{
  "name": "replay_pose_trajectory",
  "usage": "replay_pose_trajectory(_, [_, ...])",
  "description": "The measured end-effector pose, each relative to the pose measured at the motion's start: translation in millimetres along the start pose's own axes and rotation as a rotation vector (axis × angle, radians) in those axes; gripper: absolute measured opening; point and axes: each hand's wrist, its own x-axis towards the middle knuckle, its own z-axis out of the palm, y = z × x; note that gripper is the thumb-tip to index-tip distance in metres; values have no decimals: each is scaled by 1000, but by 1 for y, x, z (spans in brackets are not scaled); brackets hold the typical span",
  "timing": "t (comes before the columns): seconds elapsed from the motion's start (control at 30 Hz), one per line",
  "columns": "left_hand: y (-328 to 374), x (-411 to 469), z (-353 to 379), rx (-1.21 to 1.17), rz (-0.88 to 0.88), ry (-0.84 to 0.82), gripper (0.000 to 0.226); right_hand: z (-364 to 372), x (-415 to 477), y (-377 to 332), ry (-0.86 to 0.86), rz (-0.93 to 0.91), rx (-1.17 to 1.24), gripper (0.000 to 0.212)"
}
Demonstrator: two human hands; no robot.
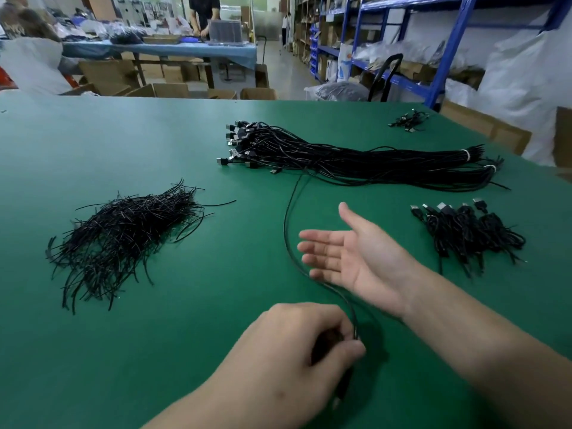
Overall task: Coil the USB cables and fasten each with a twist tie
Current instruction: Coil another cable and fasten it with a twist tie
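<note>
Shows a left hand [297, 351] and right hand [356, 258], both bare, on an equally bare left forearm [216, 410] and right forearm [479, 329]. Carries a small dark speck [280, 394] on the left hand's back. Reveals plain palm creases and slim, slightly blurred fingers on the right.

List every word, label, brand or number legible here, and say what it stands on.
No text can be read.
Pale print on the dark garment, far left: too blurred.
Blue mark on the white bag: too blurred.
On the cable bundle, twist ties, green table: no lettering visible.
</note>
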Motion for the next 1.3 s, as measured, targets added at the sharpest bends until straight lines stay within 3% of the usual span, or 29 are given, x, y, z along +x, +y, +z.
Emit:
replay_pose_trajectory(0.07, [-8, -12, -4, 69, -7, 79, 19, 3, -26, 10, 35, 20, -29, 59])
replay_pose_trajectory(0.2, [4, -13, 13, 67, 78, 216, 20, -2, -62, 29, 412, -242, -159, 38])
replay_pose_trajectory(0.3, [9, -17, 11, 45, 66, 304, 21, -8, -84, 31, 529, -329, -165, 33])
replay_pose_trajectory(0.4, [13, -15, 16, 34, 94, 334, 20, -2, -98, 29, 314, -157, -117, 52])
replay_pose_trajectory(0.47, [16, -13, 20, 81, 112, 337, 15, 6, -104, 30, 146, -68, -87, 53])
replay_pose_trajectory(0.53, [15, -12, 23, 133, 113, 339, 18, 11, -106, 31, 153, -172, -155, 39])
replay_pose_trajectory(0.63, [11, -12, 18, 280, 88, 350, 34, 9, -110, 23, 308, -360, -250, 33])
replay_pose_trajectory(0.73, [-7, 1, 0, 361, 64, 421, 25, 6, -123, 17, 254, -328, -269, 35])
replay_pose_trajectory(0.87, [-15, 35, -11, 330, 132, 359, 70, 19, -145, 21, 61, -240, -427, 44])
replay_pose_trajectory(0.93, [-12, 55, -5, 308, 176, 298, 60, 26, -156, 23, -55, -251, -547, 46])
replay_pose_trajectory(1.0, [-10, 70, -1, 349, 185, 260, 34, 28, -166, 22, -191, -259, -651, 49])
replay_pose_trajectory(1.07, [-8, 77, -3, 403, 196, 306, 31, 23, -175, 17, -267, -235, -717, 50])
replay_pose_trajectory(1.2, [-2, 78, -30, 480, 209, 570, 35, -9, -176, 10, -199, -147, -688, 38])
replay_pose_trajectory(1.3, [6, 73, -52, 571, 212, 622, 39, -23, -169, 11, -148, -106, -573, 32])
